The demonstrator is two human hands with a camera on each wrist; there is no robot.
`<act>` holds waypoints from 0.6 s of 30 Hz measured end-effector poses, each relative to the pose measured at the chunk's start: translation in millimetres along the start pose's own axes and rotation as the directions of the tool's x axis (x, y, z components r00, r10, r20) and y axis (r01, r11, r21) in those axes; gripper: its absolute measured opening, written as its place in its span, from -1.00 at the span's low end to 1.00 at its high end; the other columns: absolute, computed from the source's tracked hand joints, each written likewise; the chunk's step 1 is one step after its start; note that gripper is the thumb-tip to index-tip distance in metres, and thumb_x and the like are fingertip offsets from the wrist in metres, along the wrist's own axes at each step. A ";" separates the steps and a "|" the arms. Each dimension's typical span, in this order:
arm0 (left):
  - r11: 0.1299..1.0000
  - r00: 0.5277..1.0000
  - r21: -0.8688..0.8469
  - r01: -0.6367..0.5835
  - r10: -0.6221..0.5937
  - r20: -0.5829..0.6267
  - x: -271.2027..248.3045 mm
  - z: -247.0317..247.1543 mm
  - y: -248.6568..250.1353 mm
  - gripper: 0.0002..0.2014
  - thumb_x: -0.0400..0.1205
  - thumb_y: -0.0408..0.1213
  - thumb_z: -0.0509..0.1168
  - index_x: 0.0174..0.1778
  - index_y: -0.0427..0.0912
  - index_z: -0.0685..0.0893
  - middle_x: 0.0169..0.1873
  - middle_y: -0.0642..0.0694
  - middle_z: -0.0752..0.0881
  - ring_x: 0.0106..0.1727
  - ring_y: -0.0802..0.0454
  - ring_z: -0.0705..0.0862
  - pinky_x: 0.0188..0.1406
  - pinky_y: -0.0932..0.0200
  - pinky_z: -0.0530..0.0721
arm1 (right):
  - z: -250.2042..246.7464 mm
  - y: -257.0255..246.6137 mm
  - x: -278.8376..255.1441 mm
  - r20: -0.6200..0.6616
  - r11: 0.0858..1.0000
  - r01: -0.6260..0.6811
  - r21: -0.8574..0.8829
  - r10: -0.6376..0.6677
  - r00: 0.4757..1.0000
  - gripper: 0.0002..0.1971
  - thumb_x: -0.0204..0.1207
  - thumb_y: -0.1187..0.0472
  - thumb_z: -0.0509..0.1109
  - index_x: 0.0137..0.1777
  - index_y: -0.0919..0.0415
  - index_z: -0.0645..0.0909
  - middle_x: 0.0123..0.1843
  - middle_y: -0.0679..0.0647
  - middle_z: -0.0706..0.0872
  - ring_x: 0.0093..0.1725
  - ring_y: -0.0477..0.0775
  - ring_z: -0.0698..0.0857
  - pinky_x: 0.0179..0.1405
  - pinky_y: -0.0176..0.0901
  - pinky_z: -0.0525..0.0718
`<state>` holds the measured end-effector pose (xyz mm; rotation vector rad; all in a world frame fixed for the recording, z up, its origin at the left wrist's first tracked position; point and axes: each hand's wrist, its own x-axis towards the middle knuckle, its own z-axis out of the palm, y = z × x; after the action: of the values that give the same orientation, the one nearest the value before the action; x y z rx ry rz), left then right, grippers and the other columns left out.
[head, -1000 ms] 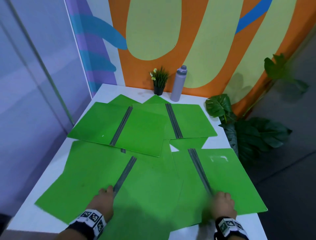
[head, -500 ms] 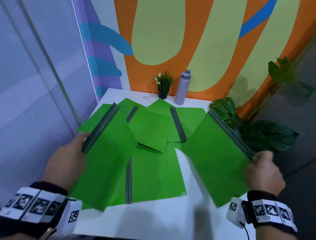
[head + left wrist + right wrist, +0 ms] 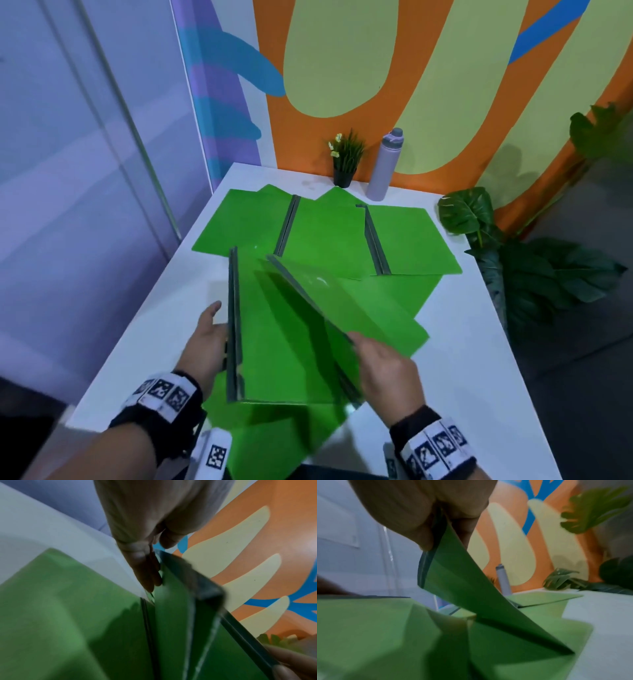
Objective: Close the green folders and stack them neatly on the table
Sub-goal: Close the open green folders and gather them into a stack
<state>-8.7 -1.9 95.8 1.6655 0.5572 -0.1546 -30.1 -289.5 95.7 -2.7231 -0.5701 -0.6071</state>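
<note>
Your left hand point(image 3: 209, 339) holds a closed green folder point(image 3: 274, 335) by its grey spine point(image 3: 233, 325), at the near left of the white table point(image 3: 479, 359). The thumb lies along the outside of the spine, and the left wrist view shows your fingers point(image 3: 145, 568) curled against the cover beside it. This folder is raised off the surface, spine to the left, its cover sloping down toward the right.

Your right hand point(image 3: 387, 373) pinches a second closed folder point(image 3: 329, 301) at the near end of its spine; in the right wrist view the thumb point(image 3: 412, 520) and fingers press the edge between them. This folder is tilted, its spine running from near right up to far left, and its lower edge rests across the cover of the first one, so the two overlap in front of you.

Under both lies an open folder point(image 3: 383, 308), flat on the table, with one corner reaching out to the right and another part showing at the near edge. Farther back, two more open folders lie flat and overlapping: the left one point(image 3: 246, 226) and the right one point(image 3: 407, 236), each with its grey spine facing up.

At the far edge against the painted wall point(image 3: 342, 68) stand a small potted plant point(image 3: 346, 157) and, just to its right, a grey bottle point(image 3: 383, 164). Large leafy plants point(image 3: 534, 267) stand off the table's right side.
</note>
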 end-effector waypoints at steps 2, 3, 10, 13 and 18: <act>0.996 0.994 0.017 0.089 -0.090 0.065 -0.7 5.4 -10.1 -0.49 0.71 -0.04 0.15 0.58 0.22 0.20 0.50 -0.26 0.49 0.37 -0.30 0.57 0.20 -0.28 0.66 | 14.6 -14.8 -7.0 0.107 0.996 0.034 0.081 -0.043 0.993 -0.61 0.32 0.45 0.48 0.15 0.18 0.74 -0.27 -0.04 0.83 -0.46 -0.16 0.71 -0.55 -0.37 0.68; 0.992 0.987 0.019 0.127 -0.128 0.092 0.1 8.1 -15.7 -0.43 0.69 -0.05 0.20 0.61 0.19 0.15 0.58 -0.26 0.39 0.48 -0.31 0.48 0.29 -0.35 0.61 | 20.2 -21.3 -10.3 0.154 0.993 0.043 0.109 -0.059 0.986 -0.62 0.33 0.41 0.53 0.17 0.17 0.72 -0.27 -0.06 0.82 -0.46 -0.19 0.71 -0.54 -0.39 0.69; 0.980 0.974 -0.005 0.198 -0.196 0.109 -3.7 38.8 -27.8 -0.21 0.51 -0.18 0.48 0.60 -0.06 0.20 0.47 -0.16 0.49 0.44 -0.26 0.50 0.43 -0.34 0.48 | 47.3 -50.1 -31.9 0.426 0.943 0.189 0.273 -0.295 0.855 -0.62 0.72 -0.02 -0.03 0.05 -0.01 0.65 -0.33 -0.09 0.78 -0.46 -0.11 0.70 -0.55 -0.30 0.69; 0.986 0.986 0.087 0.142 -0.149 0.073 1.6 42.4 -31.1 -0.34 0.48 -0.58 0.39 0.47 -0.17 0.33 0.10 -0.19 0.61 0.13 -0.17 0.61 0.28 -0.22 0.62 | 48.2 -36.4 -29.4 0.389 0.954 0.073 0.289 -0.187 0.902 -0.60 0.73 0.01 0.01 0.12 0.03 0.70 -0.07 -0.03 0.84 -0.16 -0.08 0.79 -0.16 -0.31 0.75; 0.997 0.975 0.079 0.025 -0.042 0.219 4.7 35.7 -17.8 -0.50 0.60 -0.58 0.24 0.41 -0.06 0.41 0.12 -0.20 0.64 0.24 -0.21 0.59 0.25 -0.06 0.56 | 40.8 23.6 -8.5 0.497 0.765 -0.618 0.180 0.471 0.729 -0.35 0.61 0.02 0.28 0.65 0.08 0.13 0.66 0.06 0.23 0.62 0.08 0.24 0.59 -0.10 0.16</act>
<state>-4.9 -33.7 71.5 1.6860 0.4157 -0.3846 -12.9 -298.2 51.8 -2.4907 0.0879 0.2349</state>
